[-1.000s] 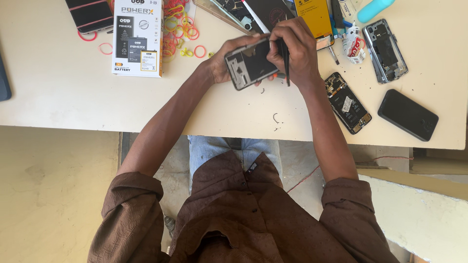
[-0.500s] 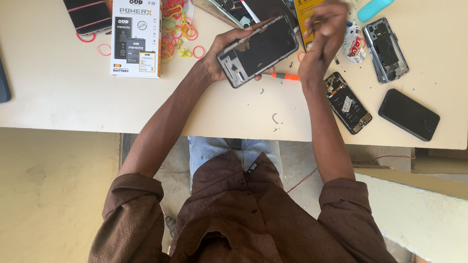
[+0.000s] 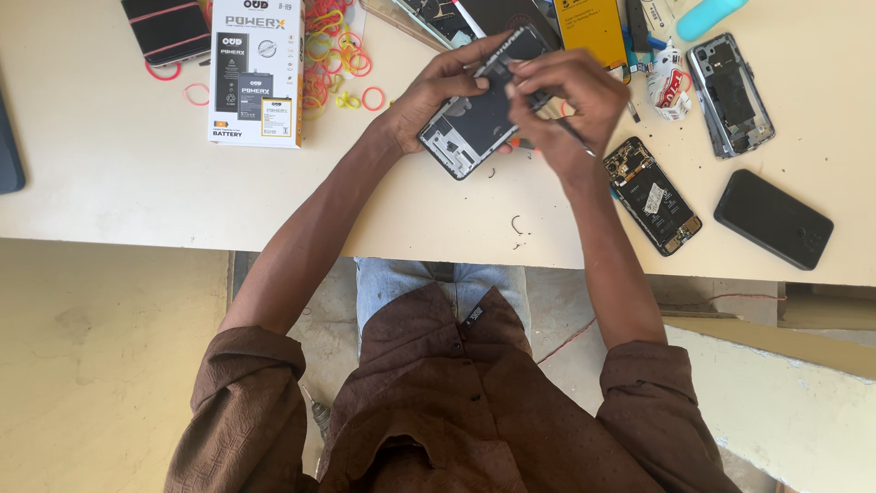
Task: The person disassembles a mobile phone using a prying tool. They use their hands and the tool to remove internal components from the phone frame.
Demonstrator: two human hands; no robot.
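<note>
- The opened phone [image 3: 479,119] is lifted just above the surface [image 3: 137,192], back cover already off.
- Left hand [image 3: 438,91] fingers grip its edge; right hand [image 3: 561,96] fingers pinch at its top.
- Insides remain exposed; reassembly is not yet done.

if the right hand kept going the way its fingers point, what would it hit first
The right hand points left across the opened phone, so it would probably meet the left hand gripping the phone's far side first; depth is hard to judge.
</note>
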